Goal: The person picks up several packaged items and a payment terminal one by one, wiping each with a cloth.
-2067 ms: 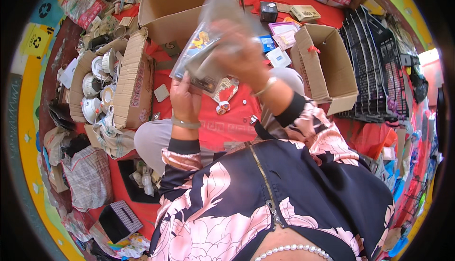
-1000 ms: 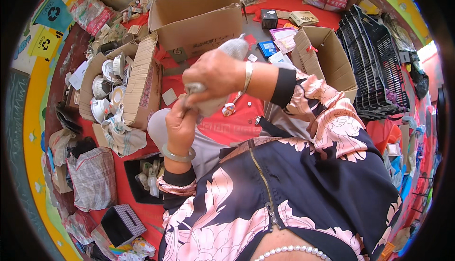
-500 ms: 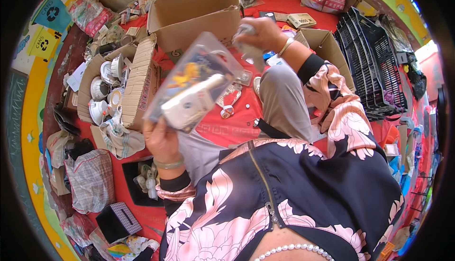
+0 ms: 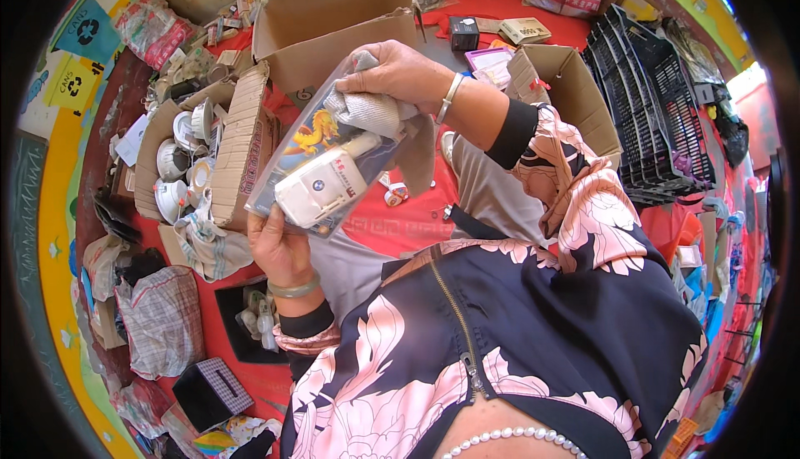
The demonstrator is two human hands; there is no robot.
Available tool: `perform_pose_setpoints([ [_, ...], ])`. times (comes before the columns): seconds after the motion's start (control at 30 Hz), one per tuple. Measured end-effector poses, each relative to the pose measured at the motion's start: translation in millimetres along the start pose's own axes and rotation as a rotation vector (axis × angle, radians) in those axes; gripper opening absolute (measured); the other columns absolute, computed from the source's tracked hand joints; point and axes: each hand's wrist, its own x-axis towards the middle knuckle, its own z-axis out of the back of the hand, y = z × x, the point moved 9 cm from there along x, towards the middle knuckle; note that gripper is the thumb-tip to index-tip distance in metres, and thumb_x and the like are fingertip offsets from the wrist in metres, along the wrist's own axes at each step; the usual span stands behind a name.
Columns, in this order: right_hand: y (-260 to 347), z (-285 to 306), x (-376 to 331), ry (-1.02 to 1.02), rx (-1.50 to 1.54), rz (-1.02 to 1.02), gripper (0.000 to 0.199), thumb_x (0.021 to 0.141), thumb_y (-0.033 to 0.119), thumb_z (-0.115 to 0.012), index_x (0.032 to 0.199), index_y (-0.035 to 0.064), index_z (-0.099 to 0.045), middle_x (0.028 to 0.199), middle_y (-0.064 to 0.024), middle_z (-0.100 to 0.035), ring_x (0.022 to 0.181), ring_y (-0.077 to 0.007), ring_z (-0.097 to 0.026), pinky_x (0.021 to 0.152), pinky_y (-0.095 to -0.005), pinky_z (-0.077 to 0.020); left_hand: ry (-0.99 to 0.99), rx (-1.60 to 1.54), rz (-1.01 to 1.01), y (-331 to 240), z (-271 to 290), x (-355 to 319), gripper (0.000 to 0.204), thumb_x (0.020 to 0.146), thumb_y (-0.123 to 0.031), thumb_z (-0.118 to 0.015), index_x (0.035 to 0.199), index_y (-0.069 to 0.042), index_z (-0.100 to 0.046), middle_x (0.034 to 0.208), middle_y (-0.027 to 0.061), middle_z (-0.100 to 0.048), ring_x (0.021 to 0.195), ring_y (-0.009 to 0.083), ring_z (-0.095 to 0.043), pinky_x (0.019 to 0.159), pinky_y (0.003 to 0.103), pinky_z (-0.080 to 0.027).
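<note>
My left hand [image 4: 279,246] grips the lower end of a clear plastic toy package [image 4: 321,167] holding a white toy car, tilted up in front of me. My right hand [image 4: 400,71] presses a grey cloth [image 4: 367,113] against the upper part of the package. Both arms wear flowered sleeves and a bracelet at the wrist.
A large open cardboard box [image 4: 325,21] lies ahead, and a smaller open box [image 4: 567,96] to the right. A box of white cups [image 4: 179,163] sits at left. Black plastic crates [image 4: 658,117] stand far right. Bags and bundles [image 4: 158,321] crowd the red floor at lower left.
My right hand, out near the boxes half a second ago, has come back with the grey cloth onto the package. My left hand keeps holding the package up.
</note>
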Motion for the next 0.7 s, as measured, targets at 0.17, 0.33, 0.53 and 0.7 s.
perform_pose_setpoints([
  [0.17, 3.1, 14.8, 7.8, -0.112, -0.201, 0.192, 0.014, 0.085, 0.015, -0.064, 0.081, 0.0011, -0.063, 0.074, -0.0016, -0.063, 0.066, -0.0055, -0.055, 0.059, -0.0222, -0.0466, -0.082, -0.046, 0.053, 14.9, 4.6, 0.1, 0.036, 0.088, 0.001, -0.046, 0.123, 0.006, -0.045, 0.122, 0.0164, -0.054, 0.111, 0.0259, -0.054, 0.097, 0.039, -0.042],
  [0.33, 25.4, 33.1, 6.1, -0.242, -0.582, 0.341, 0.021, 0.086, 0.024, -0.062, 0.081, 0.0037, -0.064, 0.070, -0.0049, -0.063, 0.063, -0.0107, -0.057, 0.058, -0.0273, -0.0466, -0.106, 0.322, -0.049, -4.5, -9.7, 20.5, 0.043, 0.087, -0.006, -0.052, 0.126, 0.008, -0.041, 0.121, 0.0163, -0.054, 0.111, 0.0260, -0.053, 0.100, 0.038, -0.037],
  [0.53, 51.5, -41.5, -11.4, 0.009, -1.147, 0.572, 0.029, 0.081, 0.038, -0.062, 0.085, 0.0097, -0.065, 0.070, -0.0159, -0.062, 0.067, -0.0335, -0.061, 0.061, -0.0391, -0.0489, 0.361, 0.947, 0.277, 34.5, -65.9, 41.6, 0.028, 0.082, -0.010, -0.065, 0.106, 0.003, -0.059, 0.098, 0.0069, -0.063, 0.087, 0.0108, -0.058, 0.074, 0.023, -0.047],
  [0.7, 58.7, -38.6, -16.1, -0.013, -1.170, 0.617, 0.031, 0.080, 0.041, -0.063, 0.084, 0.0099, -0.063, 0.068, -0.0148, -0.062, 0.065, -0.0325, -0.061, 0.060, -0.0389, -0.0486, 0.166, 0.382, 0.312, 58.8, -57.4, 43.4, 0.013, 0.086, -0.010, -0.062, 0.092, 0.002, -0.063, 0.083, 0.0032, -0.064, 0.074, 0.0064, -0.058, 0.066, 0.020, -0.048],
])
